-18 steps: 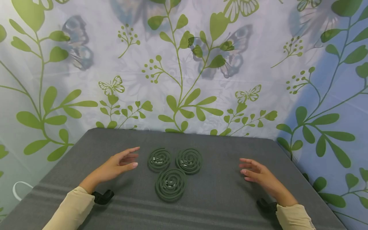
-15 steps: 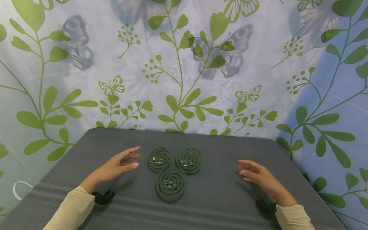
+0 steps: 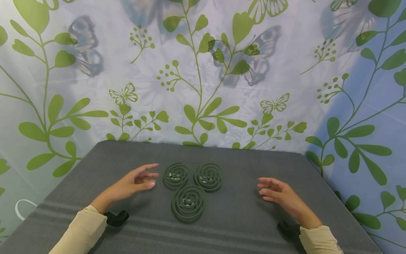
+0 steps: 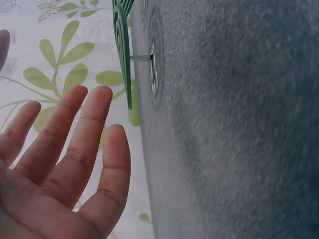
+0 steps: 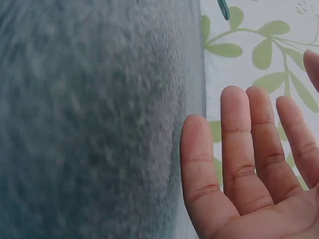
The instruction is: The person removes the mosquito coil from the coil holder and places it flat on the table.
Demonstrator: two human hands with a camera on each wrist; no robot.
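Three dark green mosquito coils lie grouped on the table: a back-left coil [image 3: 177, 170], a back-right coil [image 3: 210, 170] and a front coil [image 3: 189, 216]. Small shiny metal pieces show at their centres. In the left wrist view, one coil [image 4: 122, 50] is seen edge-on, raised on a thin metal stand [image 4: 154, 74]. My left hand [image 3: 133, 181] hovers left of the back-left coil, fingers loosely extended, holding nothing. Farther off to the right, my right hand [image 3: 280, 194] hangs over the table with relaxed fingers and no object in it.
A grey cloth-covered table [image 3: 241, 225] extends beneath both hands. Behind it hangs a white curtain [image 3: 152, 106] printed with green leaves and butterflies. A white loop [image 3: 19, 210] shows beyond the left table edge. Each wrist wears a black mount [image 3: 116, 218].
Both hands have moved inward toward the coils, the right one leftward and slightly nearer, the left one a little to the right. The coils stay where they were.
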